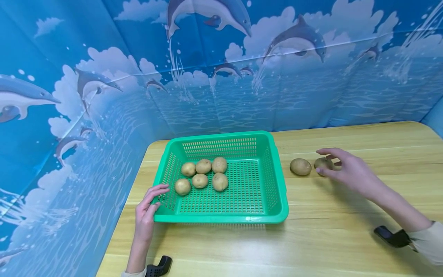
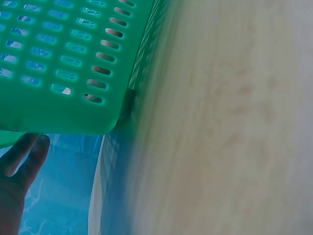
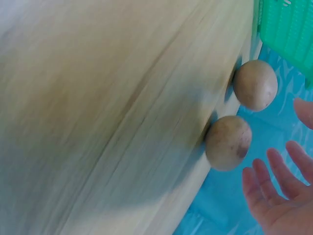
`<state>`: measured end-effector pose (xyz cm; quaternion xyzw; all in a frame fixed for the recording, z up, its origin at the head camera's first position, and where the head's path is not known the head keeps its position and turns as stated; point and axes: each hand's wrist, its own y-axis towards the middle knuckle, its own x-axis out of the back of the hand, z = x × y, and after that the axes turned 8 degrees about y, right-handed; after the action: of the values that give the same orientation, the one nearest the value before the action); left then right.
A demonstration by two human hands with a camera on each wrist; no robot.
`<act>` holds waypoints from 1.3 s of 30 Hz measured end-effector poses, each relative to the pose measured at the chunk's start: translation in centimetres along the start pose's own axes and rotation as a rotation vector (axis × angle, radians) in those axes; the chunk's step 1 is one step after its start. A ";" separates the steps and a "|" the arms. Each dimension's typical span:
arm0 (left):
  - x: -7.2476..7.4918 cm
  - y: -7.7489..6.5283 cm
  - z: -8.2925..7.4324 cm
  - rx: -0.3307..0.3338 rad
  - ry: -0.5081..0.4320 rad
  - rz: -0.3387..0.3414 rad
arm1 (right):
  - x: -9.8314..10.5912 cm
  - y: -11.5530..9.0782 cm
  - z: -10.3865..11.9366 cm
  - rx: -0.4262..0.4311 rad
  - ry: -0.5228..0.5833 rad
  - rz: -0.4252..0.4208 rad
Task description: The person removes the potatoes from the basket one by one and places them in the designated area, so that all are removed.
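A green plastic basket [image 1: 273,184] stands on the wooden table with several potatoes [image 1: 219,181] grouped in its left half. At its front left corner my left hand [image 1: 145,211] rests on the rim, fingers reaching over the edge. In the left wrist view, straight fingers [image 2: 34,156] show at the rim of the basket [image 2: 58,115]. To the right of the basket lie two loose potatoes. My right hand [image 1: 349,171] hovers over the farther potato [image 1: 323,165], thumb and fingers spread around it. The other potato [image 1: 300,166] lies just left of it.
The table [image 1: 328,231] extends in front of the basket and to its right. Behind and on the left hangs a blue curtain [image 1: 207,96] printed with dolphins. Each wrist carries a black device [image 1: 391,235].
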<state>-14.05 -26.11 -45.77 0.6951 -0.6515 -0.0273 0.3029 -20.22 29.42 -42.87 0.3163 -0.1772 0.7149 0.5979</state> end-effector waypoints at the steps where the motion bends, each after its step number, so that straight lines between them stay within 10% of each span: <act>1: 0.0 0.0 0.0 -0.001 0.001 0.001 | -0.1 0.0 0.2 0.013 0.001 -0.005; 39: -0.1 0.0 0.2 -0.018 -0.016 0.006 | -2.8 2.4 9.3 0.256 -0.018 0.081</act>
<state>-14.09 -26.09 -45.96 0.6900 -0.6558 -0.0375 0.3040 -20.12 20.96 -37.58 0.3890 -0.1026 0.7523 0.5217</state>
